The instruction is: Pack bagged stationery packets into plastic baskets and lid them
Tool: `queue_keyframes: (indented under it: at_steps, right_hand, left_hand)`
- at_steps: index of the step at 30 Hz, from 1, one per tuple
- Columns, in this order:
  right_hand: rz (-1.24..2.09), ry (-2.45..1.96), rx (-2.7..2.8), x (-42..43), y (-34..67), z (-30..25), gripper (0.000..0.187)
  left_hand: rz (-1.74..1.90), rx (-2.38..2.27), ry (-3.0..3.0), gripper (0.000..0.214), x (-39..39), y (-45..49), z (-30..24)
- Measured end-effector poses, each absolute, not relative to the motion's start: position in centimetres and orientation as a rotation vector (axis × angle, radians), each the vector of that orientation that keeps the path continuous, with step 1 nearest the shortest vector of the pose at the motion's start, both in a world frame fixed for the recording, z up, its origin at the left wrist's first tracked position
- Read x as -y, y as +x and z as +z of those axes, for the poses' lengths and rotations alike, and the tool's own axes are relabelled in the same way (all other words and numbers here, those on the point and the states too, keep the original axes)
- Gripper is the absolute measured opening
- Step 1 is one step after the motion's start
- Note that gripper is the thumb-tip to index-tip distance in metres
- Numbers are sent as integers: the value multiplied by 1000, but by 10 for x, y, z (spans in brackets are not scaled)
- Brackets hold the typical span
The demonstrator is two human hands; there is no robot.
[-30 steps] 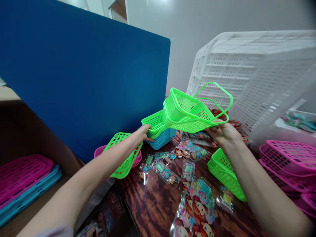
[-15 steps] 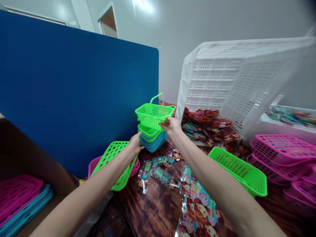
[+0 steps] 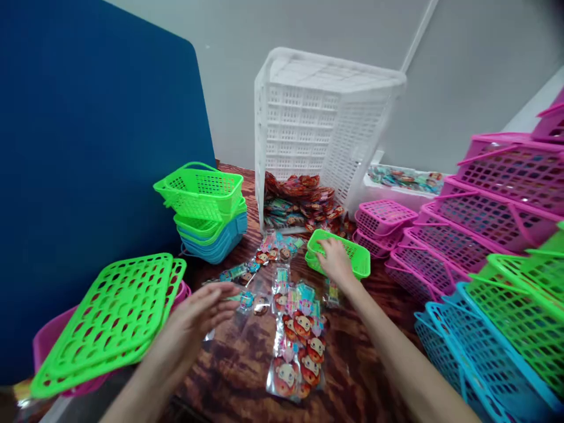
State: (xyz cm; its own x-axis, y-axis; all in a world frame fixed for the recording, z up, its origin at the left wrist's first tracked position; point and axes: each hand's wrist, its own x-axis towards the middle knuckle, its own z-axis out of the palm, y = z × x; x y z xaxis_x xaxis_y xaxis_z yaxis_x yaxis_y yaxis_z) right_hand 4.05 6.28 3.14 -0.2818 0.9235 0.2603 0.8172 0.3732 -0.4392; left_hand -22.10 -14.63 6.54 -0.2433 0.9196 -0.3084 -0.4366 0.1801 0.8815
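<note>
My right hand is at a small green basket, its fingers bent over the near rim and the palm against the near side. My left hand hovers over the table with nothing in it, fingers apart. Just beyond its fingertips lie clear packets with cartoon figures. More packets lie overlapping in a strip between my arms. Beyond my left hand stands a stack of baskets, a green basket tilted on top and blue baskets beneath.
A white crate lies on its side at the back, with a heap of packets. Green perforated lids rest on a pink basket at left. Pink baskets, blue baskets and green baskets crowd the right. A blue partition rises at left.
The view has swung right. My hands have left the green basket on the stack; the right hand has moved to the other green basket, the left back over the packets.
</note>
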Motion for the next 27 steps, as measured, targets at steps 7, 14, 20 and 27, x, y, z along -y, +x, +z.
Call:
queue_keyframes:
  at_steps: [7,14,20,27]
  right_hand:
    - [200,-1688,2277,-47,102,11,23]
    - [169,-1394,2272,66,112,25,23]
    - [303,-1351,2357,121,103,-1,33]
    - [390,-1394,2241,115,87,6,24]
  left_hand:
    - [1217,-1011,397,16,68,-107,-7]
    - [1349,-969,549,36,75,-62,-4]
    - [1438,-1058,580,39,104,-53,-10]
    - [1406,-1029,607,31,122,-35,-10]
